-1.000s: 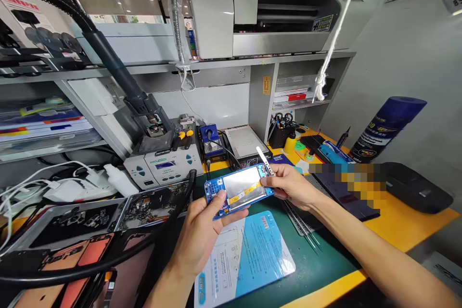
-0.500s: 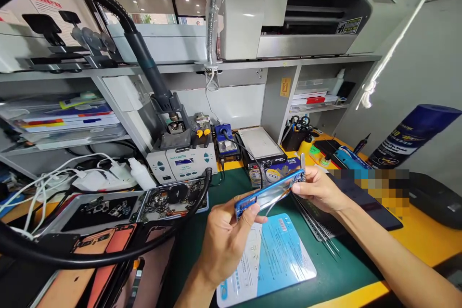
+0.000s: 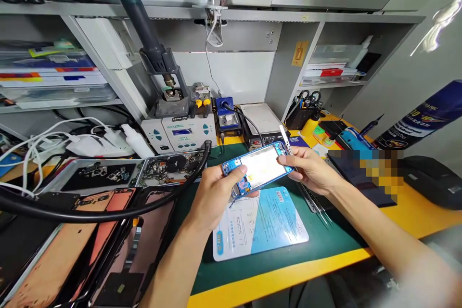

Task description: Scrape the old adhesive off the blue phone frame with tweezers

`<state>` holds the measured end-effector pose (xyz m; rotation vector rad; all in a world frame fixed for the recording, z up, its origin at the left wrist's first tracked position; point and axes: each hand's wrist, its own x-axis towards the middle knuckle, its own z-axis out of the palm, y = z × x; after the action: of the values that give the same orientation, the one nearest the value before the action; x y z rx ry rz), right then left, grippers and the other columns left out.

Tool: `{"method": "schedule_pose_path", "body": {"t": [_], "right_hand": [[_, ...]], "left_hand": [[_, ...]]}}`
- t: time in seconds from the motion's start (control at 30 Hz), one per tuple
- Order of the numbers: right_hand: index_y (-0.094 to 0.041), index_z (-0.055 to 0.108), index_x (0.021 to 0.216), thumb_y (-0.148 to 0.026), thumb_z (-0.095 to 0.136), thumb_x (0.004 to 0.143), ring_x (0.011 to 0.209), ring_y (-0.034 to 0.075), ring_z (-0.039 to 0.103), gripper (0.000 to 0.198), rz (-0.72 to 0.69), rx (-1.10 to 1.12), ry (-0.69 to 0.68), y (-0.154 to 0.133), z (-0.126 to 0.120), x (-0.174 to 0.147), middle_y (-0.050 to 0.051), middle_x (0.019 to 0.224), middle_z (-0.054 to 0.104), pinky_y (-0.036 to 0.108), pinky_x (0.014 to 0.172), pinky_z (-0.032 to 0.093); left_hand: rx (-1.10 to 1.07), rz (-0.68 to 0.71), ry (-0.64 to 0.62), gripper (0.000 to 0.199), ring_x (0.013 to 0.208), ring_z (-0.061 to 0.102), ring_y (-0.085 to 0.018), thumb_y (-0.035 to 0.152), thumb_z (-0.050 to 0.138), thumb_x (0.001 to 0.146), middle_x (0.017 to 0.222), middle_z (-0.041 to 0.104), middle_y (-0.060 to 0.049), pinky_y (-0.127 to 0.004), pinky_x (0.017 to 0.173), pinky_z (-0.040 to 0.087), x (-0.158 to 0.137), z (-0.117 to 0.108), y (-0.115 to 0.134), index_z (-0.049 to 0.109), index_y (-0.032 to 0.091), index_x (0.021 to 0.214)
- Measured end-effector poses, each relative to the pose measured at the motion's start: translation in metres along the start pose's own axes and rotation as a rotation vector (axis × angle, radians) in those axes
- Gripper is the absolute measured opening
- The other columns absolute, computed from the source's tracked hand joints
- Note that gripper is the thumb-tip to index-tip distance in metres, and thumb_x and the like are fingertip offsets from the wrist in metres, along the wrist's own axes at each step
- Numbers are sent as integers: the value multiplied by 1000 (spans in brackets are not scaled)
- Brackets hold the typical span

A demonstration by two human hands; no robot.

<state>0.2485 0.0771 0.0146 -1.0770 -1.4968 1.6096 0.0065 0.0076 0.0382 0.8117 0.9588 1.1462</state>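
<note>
A blue phone frame (image 3: 258,166) with a bright silvery middle and small boards at both ends is held above the mat. My left hand (image 3: 216,190) is closed on its left end, thumb on top. My right hand (image 3: 312,166) pinches its right end, thumb on the face. A thin flat metal strip, like a pry blade (image 3: 285,137), sticks up from between my right fingers; its lower part is hidden. Beneath the phone frame lies a blue-and-white printed card (image 3: 267,231) on the green mat (image 3: 306,255).
Several tweezers (image 3: 319,209) lie right of the card, beside a dark flat panel (image 3: 357,178). Phone parts (image 3: 83,240) crowd the left, crossed by a black hose (image 3: 119,216). Behind stand a soldering station (image 3: 180,134), a white-topped box (image 3: 262,115) and a spray can (image 3: 418,115).
The phone frame has turned from nearly edge-on to show its inner face. Both hands keep hold of it. The camera has tilted down, so the surroundings sit higher.
</note>
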Motion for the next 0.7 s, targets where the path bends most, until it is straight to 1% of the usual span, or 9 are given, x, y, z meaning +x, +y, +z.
{"method": "schedule_pose_path", "body": {"t": [0.13, 0.23, 0.3, 0.37, 0.43, 0.5, 0.57, 0.63, 0.7], "right_hand": [[-17, 64, 122, -37, 66, 98, 98, 20, 70, 31, 24, -1, -31, -6, 4, -5, 8, 119, 69, 40, 83, 62], [-16, 65, 118, -36, 66, 98, 91, 18, 70, 28, 48, -14, -27, -8, 7, -8, 6, 113, 70, 36, 77, 62], [-15, 66, 115, -36, 66, 98, 85, 16, 70, 26, 50, -28, 1, -8, 8, -7, 5, 107, 70, 33, 72, 61], [-15, 66, 109, -36, 66, 99, 75, 13, 67, 24, 17, -47, 64, -9, 9, -7, 2, 98, 69, 28, 64, 59], [-15, 65, 106, -36, 66, 99, 65, 9, 61, 22, -80, -70, 184, -11, 9, -9, -1, 89, 66, 23, 56, 54], [-16, 65, 104, -36, 69, 97, 54, 6, 50, 21, -237, -93, 338, -15, 10, -15, -5, 77, 59, 19, 48, 44], [-19, 69, 97, -33, 77, 91, 51, 6, 39, 18, -391, -126, 429, -19, 14, -25, -8, 65, 50, 20, 46, 35], [-20, 73, 83, -30, 83, 85, 52, 8, 39, 14, -480, -175, 377, -21, 23, -37, -6, 58, 48, 24, 50, 35], [-20, 75, 75, -39, 75, 91, 58, 13, 51, 25, -519, -203, 223, -22, 33, -47, 0, 62, 60, 30, 56, 42]], "left_hand": [[-26, -55, 25, 27, 80, 78, -25, 29, 79, 80, 98, 82, -13, -34, 62, 67, 1, 0, 3, 81, 11, 100], [-17, -98, 45, 23, 62, 76, -25, 29, 78, 81, 79, 80, -12, -31, 52, 64, 0, 1, 4, 80, 9, 92], [-5, -122, 52, 23, 51, 74, -25, 30, 78, 81, 65, 77, -12, -29, 45, 61, 0, 3, 3, 78, 7, 86], [2, -126, 66, 23, 50, 73, -25, 30, 77, 80, 62, 75, -12, -29, 43, 60, 0, 4, 3, 78, 7, 84], [6, -105, 96, 22, 50, 73, -24, 29, 77, 79, 66, 77, -11, -27, 43, 59, 1, 5, 2, 78, 7, 84], [10, -77, 132, 22, 48, 72, -23, 30, 77, 78, 64, 76, -9, -26, 42, 58, 2, 5, 2, 77, 8, 80], [19, -59, 157, 21, 47, 71, -22, 30, 77, 78, 61, 74, -8, -26, 41, 57, 3, 6, 3, 76, 9, 77], [32, -54, 168, 22, 47, 70, -22, 30, 77, 78, 61, 74, -8, -26, 41, 57, 3, 7, 3, 75, 9, 76], [45, -52, 181, 23, 47, 70, -21, 32, 78, 78, 63, 75, -8, -26, 42, 57, 1, 7, 3, 75, 10, 76]]}}
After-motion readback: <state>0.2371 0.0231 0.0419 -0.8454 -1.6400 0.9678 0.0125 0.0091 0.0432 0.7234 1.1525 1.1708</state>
